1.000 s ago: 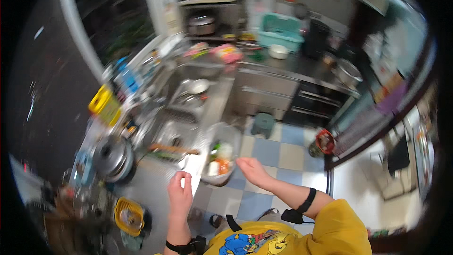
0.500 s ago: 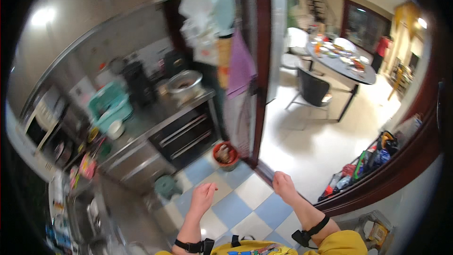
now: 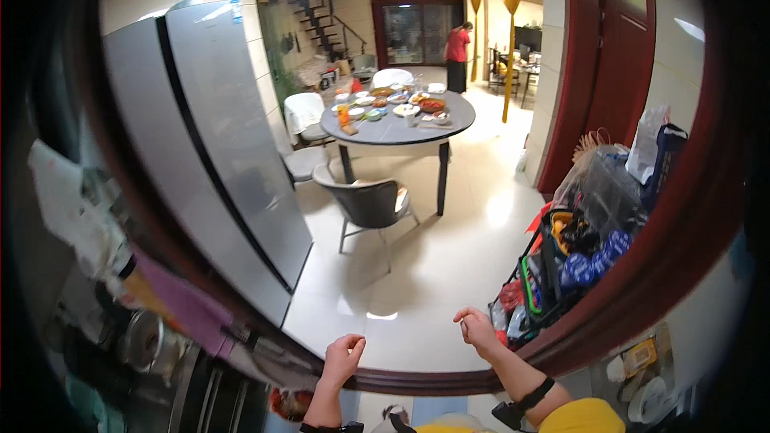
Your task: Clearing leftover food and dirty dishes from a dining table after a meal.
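The left hand (image 3: 343,361) is well on the near side of the table (image 3: 381,133), its fingers curled and nothing seen in them; how tightly they close I cannot tell. The right hand (image 3: 479,335) is also on the table's near side, farther right, its fingers bent and nothing seen in its grasp, though the palm is hidden and I cannot tell how narrow the grip is. Nearest the right hand is a heap of bags (image 3: 589,258), to the right of the table and nearer than it. The door frame (image 3: 433,382), nearest the left hand, crosses in front of the table. A dark chair (image 3: 365,202) stands just before the table, a grey fridge (image 3: 220,120) to its left, and a person in red (image 3: 458,48) behind it.
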The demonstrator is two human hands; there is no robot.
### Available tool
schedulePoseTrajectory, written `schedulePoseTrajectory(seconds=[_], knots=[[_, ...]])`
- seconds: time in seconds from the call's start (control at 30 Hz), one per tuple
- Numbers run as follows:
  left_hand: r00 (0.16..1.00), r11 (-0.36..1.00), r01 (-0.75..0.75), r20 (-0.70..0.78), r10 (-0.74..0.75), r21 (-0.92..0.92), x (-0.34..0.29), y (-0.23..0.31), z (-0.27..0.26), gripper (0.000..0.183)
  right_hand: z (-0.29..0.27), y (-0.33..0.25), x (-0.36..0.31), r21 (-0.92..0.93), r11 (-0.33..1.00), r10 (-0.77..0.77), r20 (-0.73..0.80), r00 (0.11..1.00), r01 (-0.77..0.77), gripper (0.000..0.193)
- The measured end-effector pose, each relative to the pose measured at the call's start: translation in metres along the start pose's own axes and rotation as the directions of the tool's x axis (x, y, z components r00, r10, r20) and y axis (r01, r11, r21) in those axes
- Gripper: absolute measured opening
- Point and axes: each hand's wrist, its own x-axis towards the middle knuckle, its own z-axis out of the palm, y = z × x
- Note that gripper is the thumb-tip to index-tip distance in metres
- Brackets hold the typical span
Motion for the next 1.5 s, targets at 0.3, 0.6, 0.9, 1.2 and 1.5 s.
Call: schedulePoseTrajectory(seconds=[0.3, 0.6, 0.9, 1.2, 1.5], knots=[[0.903, 0.991, -0.134, 0.409, 0.134, -0.028, 0.274, 0.025, 0.121, 0.024, -0.083, -0.024, 0.193, 0.213, 0.977, 0.042, -0.269, 0.962, 0.016, 0.02], [0.917, 0.992, -0.122, 0.381, 0.117, -0.012, 0.564, 0.07, 0.209, 0.023, -0.17, -0.112, 0.486, 0.205, 0.975, -0.027, -0.276, 0.961, 0.086, 0.018], [0.923, 0.995, -0.055, 0.376, 0.082, -0.083, 0.814, 0.072, 0.307, 0.025, -0.268, -0.16, 0.726, 0.207, 0.977, 0.015, -0.295, 0.955, 0.049, 0.02], [0.944, 0.997, -0.02, 0.329, 0.042, -0.07, 1.096, 0.103, 0.432, 0.027, -0.438, -0.222, 0.914, 0.076, 0.994, -0.028, -0.484, 0.875, 0.073, 0.017], [0.843, 0.724, 0.537, 0.305, -0.443, -0.432, 1.29, 0.102, 0.583, 0.044, -0.618, -0.245, 1.084, 0.045, 0.999, 0.027, -0.484, 0.875, -0.006, 0.018]])
